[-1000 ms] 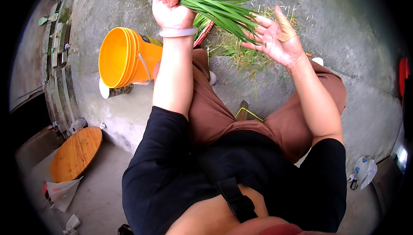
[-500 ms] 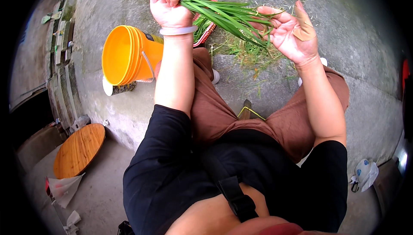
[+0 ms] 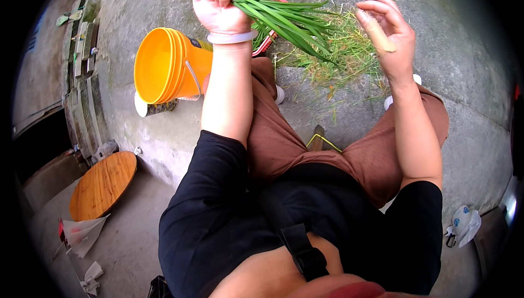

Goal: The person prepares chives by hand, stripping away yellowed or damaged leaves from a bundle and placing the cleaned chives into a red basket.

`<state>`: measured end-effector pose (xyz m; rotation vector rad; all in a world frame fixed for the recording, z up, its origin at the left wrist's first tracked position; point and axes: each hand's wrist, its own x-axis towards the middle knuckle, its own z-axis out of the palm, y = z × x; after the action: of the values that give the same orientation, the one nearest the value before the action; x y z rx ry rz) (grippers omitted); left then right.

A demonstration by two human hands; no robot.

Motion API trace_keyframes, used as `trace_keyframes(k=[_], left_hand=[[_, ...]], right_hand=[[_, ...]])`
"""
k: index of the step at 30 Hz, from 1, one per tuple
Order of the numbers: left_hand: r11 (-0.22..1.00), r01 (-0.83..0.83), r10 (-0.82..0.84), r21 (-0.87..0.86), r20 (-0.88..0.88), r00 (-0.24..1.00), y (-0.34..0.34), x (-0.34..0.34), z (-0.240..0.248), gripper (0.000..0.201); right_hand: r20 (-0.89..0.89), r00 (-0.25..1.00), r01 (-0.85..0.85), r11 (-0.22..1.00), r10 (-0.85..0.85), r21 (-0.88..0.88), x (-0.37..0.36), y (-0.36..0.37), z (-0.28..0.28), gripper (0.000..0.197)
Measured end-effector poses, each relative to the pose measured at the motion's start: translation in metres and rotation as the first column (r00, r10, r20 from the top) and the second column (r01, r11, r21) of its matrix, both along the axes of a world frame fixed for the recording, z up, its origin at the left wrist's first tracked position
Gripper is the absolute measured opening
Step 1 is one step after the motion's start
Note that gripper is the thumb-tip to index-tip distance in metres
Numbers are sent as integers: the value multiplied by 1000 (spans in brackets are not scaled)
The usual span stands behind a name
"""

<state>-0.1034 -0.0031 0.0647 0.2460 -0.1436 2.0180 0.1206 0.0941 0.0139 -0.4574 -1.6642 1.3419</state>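
My left hand [image 3: 218, 0] is closed in a fist round one end of a bunch of garlic chives [image 3: 286, 19]. The long green leaves fan out to the right from it, slightly drooping. Apart from their tips, further right, my right hand [image 3: 390, 33] is raised with its fingers loosely bent and spread, holding nothing that I can see. A tan bandage [image 3: 379, 36] is on its thumb. Behind my left wrist shows part of a red-rimmed basket [image 3: 267, 41] with more greens in it, mostly hidden.
Loose green and yellowed leaf scraps [image 3: 344, 52] lie on the concrete between my feet. Left of my left forearm stands a yellow bucket [image 3: 155, 66] with a wire handle. A round wooden board [image 3: 103, 185] is at lower left, a plastic bag [image 3: 465, 224] at lower right.
My right hand has come off the chive tips, moving right and turning, its fingers now bent. My left hand keeps its hold, nearly in place.
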Motion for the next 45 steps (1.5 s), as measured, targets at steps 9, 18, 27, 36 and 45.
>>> trace_keyframes(k=[9, 18, 27, 36, 45], left_hand=[[992, 110, -113, 61, 56, 992, 3, 6, 3, 27], [987, 152, -155, 50, 65, 986, 7, 11, 3, 31], [987, 153, -155, 39, 44, 987, 7, 14, 3, 33], [989, 145, -147, 41, 52, 988, 8, 16, 4, 35], [953, 283, -290, 107, 60, 955, 13, 12, 3, 36]], right_hand=[[55, 998, -14, 871, -15, 492, 3, -15, 18, 21], [149, 989, -95, 846, 19, 525, 0, -14, 20, 23], [166, 986, -106, 834, 18, 542, 1, -9, 9, 21], [125, 992, -71, 851, 6, 521, -2, -13, 7, 13], [132, 990, -98, 923, 52, 373, 0, -15, 7, 8]])
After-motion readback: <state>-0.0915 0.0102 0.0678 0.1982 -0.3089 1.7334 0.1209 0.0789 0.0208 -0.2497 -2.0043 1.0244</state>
